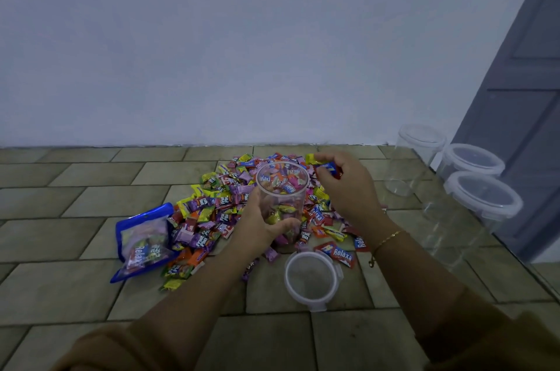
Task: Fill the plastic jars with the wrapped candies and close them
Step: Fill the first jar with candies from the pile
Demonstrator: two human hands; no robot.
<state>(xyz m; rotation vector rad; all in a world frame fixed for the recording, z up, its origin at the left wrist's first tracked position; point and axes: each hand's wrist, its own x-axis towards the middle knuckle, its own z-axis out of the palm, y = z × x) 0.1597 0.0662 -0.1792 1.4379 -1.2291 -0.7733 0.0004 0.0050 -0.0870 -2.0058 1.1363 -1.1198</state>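
A heap of colourful wrapped candies (212, 213) lies on the tiled floor. My left hand (260, 222) grips a clear plastic jar (283, 189) near its base, held open-mouthed above the heap with a few candies inside. My right hand (345, 186) is just right of the jar's rim and pinches a blue and red wrapped candy (328, 169). The jar's clear lid (312, 278) lies flat on the floor in front of the heap.
A blue candy bag (144, 240) lies left of the heap. At the right stand three more clear jars (415, 158) with lids (481, 193) on, beside a grey door (521, 92). A white wall rises behind the heap.
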